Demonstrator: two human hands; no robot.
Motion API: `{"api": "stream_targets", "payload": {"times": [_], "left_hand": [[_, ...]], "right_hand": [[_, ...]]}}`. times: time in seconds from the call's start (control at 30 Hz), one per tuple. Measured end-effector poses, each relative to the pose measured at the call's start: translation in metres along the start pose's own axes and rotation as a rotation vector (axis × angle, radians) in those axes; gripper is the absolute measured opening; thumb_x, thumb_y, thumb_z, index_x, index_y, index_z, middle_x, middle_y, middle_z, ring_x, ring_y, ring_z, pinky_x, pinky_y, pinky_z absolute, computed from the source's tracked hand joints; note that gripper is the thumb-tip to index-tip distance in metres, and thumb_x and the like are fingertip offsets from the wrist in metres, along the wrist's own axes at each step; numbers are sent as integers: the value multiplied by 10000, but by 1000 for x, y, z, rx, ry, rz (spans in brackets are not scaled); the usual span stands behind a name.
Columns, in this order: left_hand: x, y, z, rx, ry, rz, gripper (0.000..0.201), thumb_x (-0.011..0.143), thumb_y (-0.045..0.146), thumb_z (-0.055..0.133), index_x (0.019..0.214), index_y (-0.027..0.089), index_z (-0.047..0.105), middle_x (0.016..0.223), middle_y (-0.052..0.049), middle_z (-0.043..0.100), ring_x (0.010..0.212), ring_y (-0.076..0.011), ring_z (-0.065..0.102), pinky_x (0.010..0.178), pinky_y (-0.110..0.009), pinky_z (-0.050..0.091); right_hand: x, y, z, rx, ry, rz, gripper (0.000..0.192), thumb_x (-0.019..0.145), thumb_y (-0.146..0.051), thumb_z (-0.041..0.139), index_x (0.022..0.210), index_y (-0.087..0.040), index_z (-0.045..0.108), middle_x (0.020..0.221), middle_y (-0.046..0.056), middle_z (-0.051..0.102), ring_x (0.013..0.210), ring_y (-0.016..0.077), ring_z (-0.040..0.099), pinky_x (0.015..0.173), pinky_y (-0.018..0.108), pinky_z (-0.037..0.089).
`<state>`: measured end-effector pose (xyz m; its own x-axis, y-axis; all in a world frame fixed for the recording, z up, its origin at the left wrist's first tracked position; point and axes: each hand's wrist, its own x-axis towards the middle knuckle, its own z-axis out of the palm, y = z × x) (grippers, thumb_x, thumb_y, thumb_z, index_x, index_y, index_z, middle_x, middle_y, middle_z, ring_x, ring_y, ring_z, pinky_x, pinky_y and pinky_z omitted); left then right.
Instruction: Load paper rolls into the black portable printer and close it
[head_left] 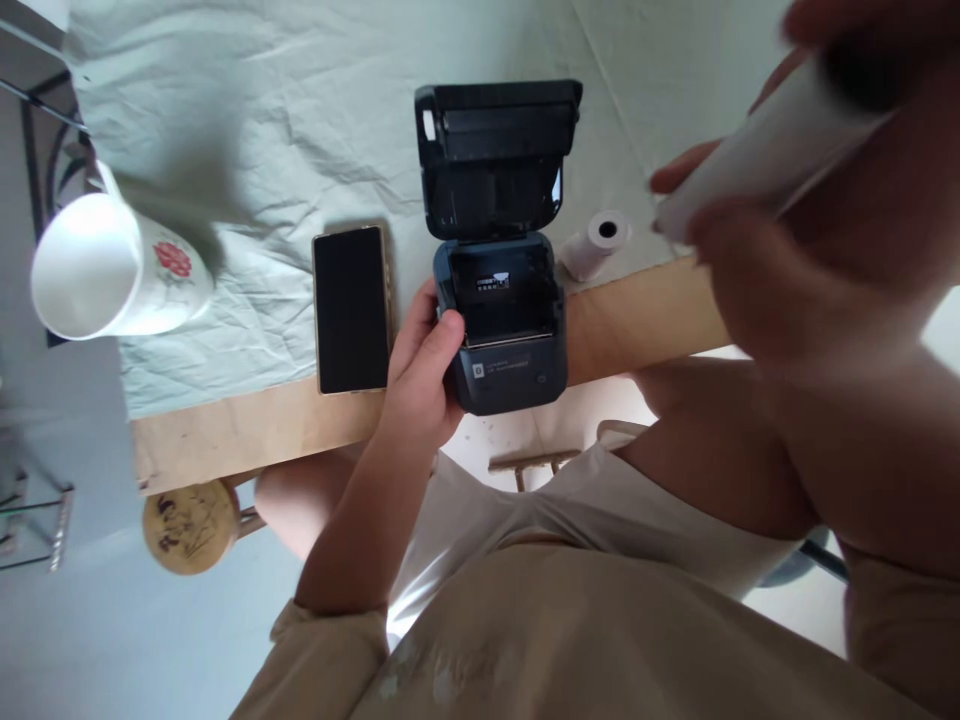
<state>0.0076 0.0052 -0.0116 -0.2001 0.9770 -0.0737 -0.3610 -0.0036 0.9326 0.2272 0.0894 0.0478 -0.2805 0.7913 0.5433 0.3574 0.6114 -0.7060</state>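
Showing matt dark plastic on the small printer [501,320], lid standing open, smooth throughout. Lying beside it, a phone [351,308] with glossy black glass and a metallic gold-toned edge. Covering most of the table [240,430], a pale creased cloth [300,130], soft and matt; peeking out along the near edge, bare light wood, smooth. Glazed white ceramic gleaming on the mug [112,265], printed with a red flower. Resting on the cloth, a white paper roll [596,243], matt; blurring in the right hand [780,270], another white paper roll [765,150].
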Motion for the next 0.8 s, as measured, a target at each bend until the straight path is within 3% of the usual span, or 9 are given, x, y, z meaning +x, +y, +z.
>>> {"api": "stream_targets", "payload": {"times": [0.07,0.13,0.23,0.33,0.43,0.53,0.6,0.7,0.8], "left_hand": [[0,0,1,5,-4,6,265,926,432,678,1112,247,714,1120,-24,760,1309,-228,631,1088,-332,552],[-1,0,1,-6,-27,17,272,925,422,682,1128,244,709,1141,-34,753,1303,-231,634,1088,-342,554],[-1,0,1,-25,-56,20,286,934,411,668,1157,233,697,1159,-47,743,1276,-226,648,1083,-342,555],[-1,1,2,-22,-40,2,286,925,413,680,1147,232,685,1168,-46,738,1274,-224,646,1079,-335,554],[-2,1,3,-39,-26,-14,307,908,428,700,1140,229,672,1173,-50,736,1320,-238,615,1095,-337,540],[-4,0,1,-72,-41,-6,317,907,455,695,1137,240,665,1158,-50,734,1352,-249,588,1098,-345,533],[-4,-2,-3,-69,-80,4,372,885,484,707,1171,254,652,1155,-51,726,1321,-265,606,1071,-364,550],[-4,-4,-10,41,-110,-8,557,784,410,816,1284,285,603,1205,-47,698,1254,-281,637,1062,-392,553],[-4,-7,-15,142,-99,-32,716,726,328,862,1373,297,556,1257,-55,671,1240,-283,633,1097,-409,524]], "right_hand": [[-10,-9,11,-110,-128,-256,472,843,-214,617,1306,-234,526,1325,56,567,1188,132,576,988,297,550],[-15,-13,25,-187,-195,-367,481,850,-167,627,1315,-236,523,1223,43,621,1118,111,598,992,286,537],[-13,-11,42,-323,-179,-374,425,870,-118,574,1279,-217,514,1158,3,678,1016,78,661,849,237,531],[-8,-6,51,-443,-197,-340,296,856,-103,534,1135,-199,549,1147,-26,709,924,86,700,772,267,498],[-6,-6,50,-380,-205,-417,108,868,-135,541,940,-200,590,1131,-39,718,962,109,705,805,287,482],[-7,-11,46,-269,-200,-477,25,861,-187,606,864,-210,616,945,-4,693,841,119,634,766,304,449],[-10,-13,44,-231,-262,-529,42,860,-245,646,857,-220,614,841,-8,661,781,127,580,737,320,415],[-13,-12,41,-180,-381,-581,195,890,-421,642,903,-229,615,861,-18,690,858,150,611,767,343,413],[-14,-9,37,-66,-278,-463,161,896,-379,614,919,-219,620,849,6,665,838,120,608,775,325,472]]}}
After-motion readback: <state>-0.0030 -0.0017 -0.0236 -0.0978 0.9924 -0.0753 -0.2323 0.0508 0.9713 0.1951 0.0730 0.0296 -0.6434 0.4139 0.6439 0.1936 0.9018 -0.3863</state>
